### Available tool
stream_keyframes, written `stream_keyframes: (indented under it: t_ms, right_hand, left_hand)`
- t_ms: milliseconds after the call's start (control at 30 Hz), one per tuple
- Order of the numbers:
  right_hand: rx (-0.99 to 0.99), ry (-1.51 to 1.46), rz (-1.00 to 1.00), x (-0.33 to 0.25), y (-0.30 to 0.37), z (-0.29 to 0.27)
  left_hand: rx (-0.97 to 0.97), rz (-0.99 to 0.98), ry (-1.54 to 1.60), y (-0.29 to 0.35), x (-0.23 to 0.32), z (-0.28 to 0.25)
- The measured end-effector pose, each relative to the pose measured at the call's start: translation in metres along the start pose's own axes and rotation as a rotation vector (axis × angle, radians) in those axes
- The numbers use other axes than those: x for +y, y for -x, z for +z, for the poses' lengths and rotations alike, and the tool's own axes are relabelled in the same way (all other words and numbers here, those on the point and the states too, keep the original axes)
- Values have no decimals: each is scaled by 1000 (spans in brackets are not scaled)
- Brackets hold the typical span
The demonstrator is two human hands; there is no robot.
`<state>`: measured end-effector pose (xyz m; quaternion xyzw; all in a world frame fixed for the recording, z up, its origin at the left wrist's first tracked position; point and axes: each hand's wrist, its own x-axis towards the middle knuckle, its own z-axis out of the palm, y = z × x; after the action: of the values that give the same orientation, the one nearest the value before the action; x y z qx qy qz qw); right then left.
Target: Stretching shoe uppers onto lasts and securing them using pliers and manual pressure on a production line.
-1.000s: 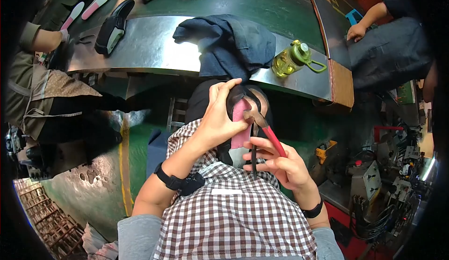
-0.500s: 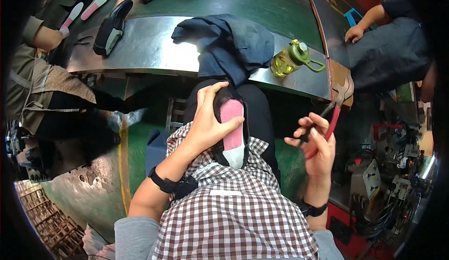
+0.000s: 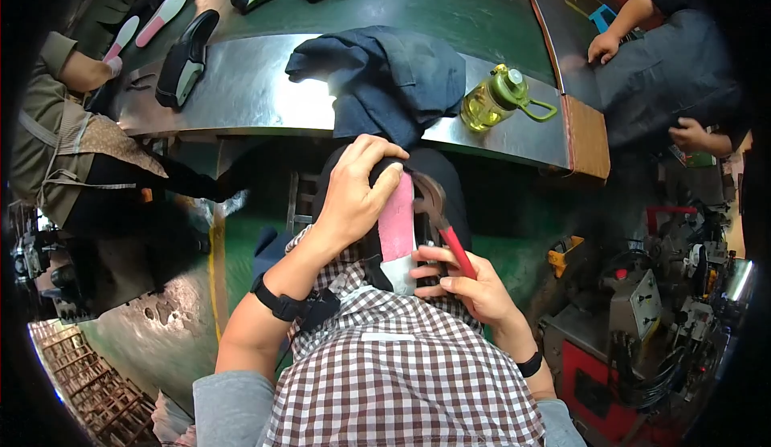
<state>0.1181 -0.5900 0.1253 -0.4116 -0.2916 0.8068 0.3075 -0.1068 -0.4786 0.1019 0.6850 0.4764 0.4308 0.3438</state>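
On my lap lies a black shoe upper with a long pink and white sole board [image 3: 395, 218] facing up, its white end toward me. My left hand [image 3: 353, 186] is closed round the far end, its thumb pressing by the top of the pink part. My right hand [image 3: 470, 282] grips pincers [image 3: 456, 246] with red handles. Their dark metal jaws sit at the right edge of the shoe's far end; whether they touch it I cannot tell.
Ahead is a metal-edged bench [image 3: 233, 85] with a dark cloth [image 3: 377, 77], a green bottle [image 3: 494, 100] and a black shoe [image 3: 186, 60]. More shoes stand farther back. People work at both sides; a control box [image 3: 634, 306] is at right.
My right hand has brought the pincers left and down to the shoe from out at the right. My left hand has shifted toward the shoe's far end.
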Motion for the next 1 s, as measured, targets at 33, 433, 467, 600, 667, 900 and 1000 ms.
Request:
stream_keyframes:
  t_ms: [33, 433, 467, 600, 667, 900, 1000]
  right_hand:
    - [8, 12, -35, 0, -6, 0]
    - [-130, 71, -16, -15, 3, -4]
    - [-151, 39, 7, -17, 3, -3]
    - [-167, 31, 31, -28, 4, -2]
    - [-156, 10, 50, -33, 3, 2]
    - [-141, -60, 89, -52, 2, 13]
    - [-117, -101, 71, -59, -2, 21]
  left_hand:
    - [-2, 3, -5, -2, -1, 0]
    - [-94, -164, 76, -3, 8, -5]
    - [-91, -127, 130, -2, 6, -3]
    - [-119, -81, 244, 7, 1, -5]
    - [-168, -52, 186, 11, -8, -4]
    - [-100, -107, 336, 11, -7, -2]
    - [-88, -88, 357, 11, -10, 0]
